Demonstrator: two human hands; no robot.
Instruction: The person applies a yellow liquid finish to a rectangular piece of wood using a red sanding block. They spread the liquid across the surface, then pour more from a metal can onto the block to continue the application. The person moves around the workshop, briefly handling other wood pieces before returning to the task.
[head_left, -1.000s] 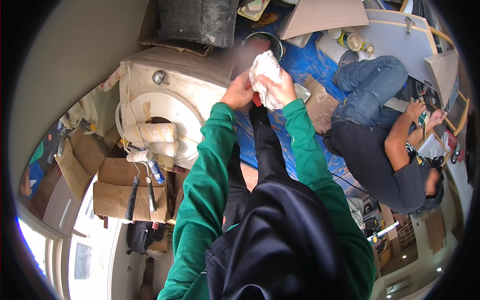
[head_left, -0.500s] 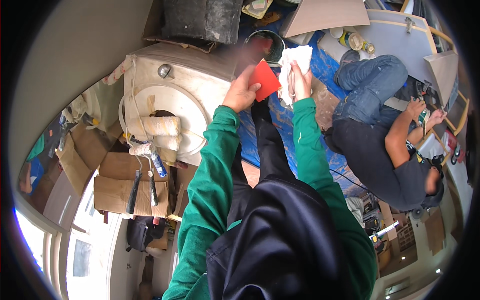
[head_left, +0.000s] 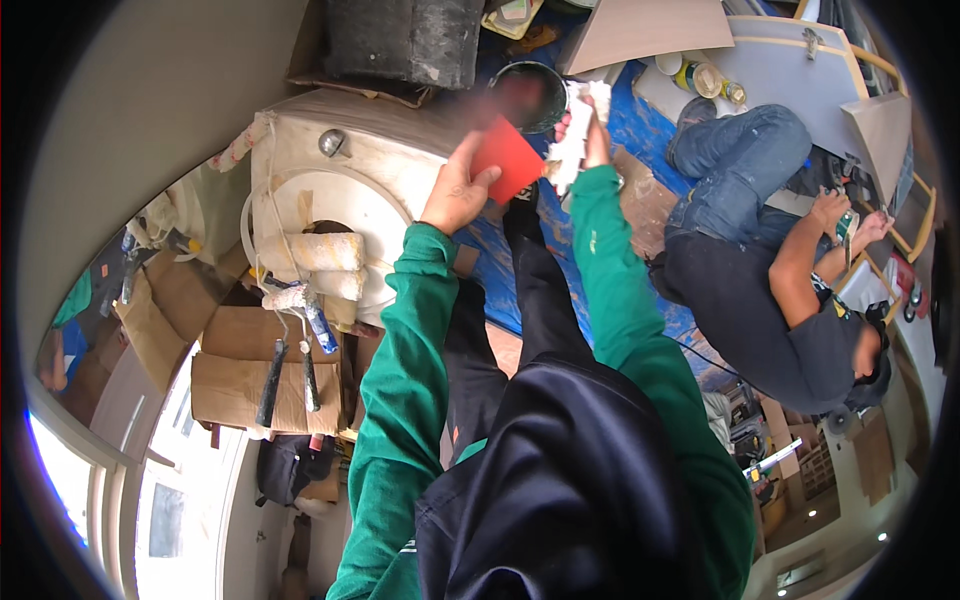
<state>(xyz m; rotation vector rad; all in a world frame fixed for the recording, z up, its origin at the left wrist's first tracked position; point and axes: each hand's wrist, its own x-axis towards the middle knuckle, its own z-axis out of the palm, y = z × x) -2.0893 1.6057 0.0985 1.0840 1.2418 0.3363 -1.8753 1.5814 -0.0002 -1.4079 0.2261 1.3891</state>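
Between the thumb and fingers of my left hand (head_left: 458, 192) is a flat red square sheet (head_left: 508, 160), tilted and thin; its material I cannot make out. Just to its right, my right hand (head_left: 597, 143) is closed on a crumpled white cloth (head_left: 570, 150), which hangs down past the fingers. The two held things are close together at about the same height. Beyond them stands a dark round bucket (head_left: 540, 72), its inside partly smeared by blur.
A pale appliance with a round door (head_left: 385, 215) lies at left, paint rollers (head_left: 325, 252) on it. An open cardboard box (head_left: 235, 375) is nearer. Blue sheeting (head_left: 640, 115) covers the floor. At right a person (head_left: 760, 270) works with a small object beside wooden panels (head_left: 650, 35).
My left hand has shifted slightly left with the red sheet. The right hand has turned and moved a little left, and the white cloth now hangs narrower.
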